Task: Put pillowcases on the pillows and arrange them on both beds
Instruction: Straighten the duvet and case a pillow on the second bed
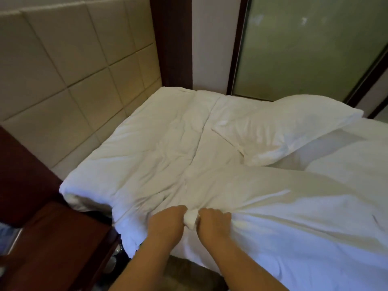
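Both hands meet at the near edge of the bed, fists side by side. The left hand (168,222) and the right hand (213,224) are each closed on the same small bunch of white cloth (192,221), which sticks up between them. This cloth belongs to a large white spread (294,206) that runs from the hands to the right and near side, lying over the quilt (159,143); whether it is a pillowcase or a sheet cannot be told. A pillow (281,131) lies at the far right of the bed, tilted, with one corner pointing toward the middle and a loose flap at that end. A padded headboard (69,66) stands on the left. A dark wooden bedside table (60,244) sits at the near left, just beside the bed.
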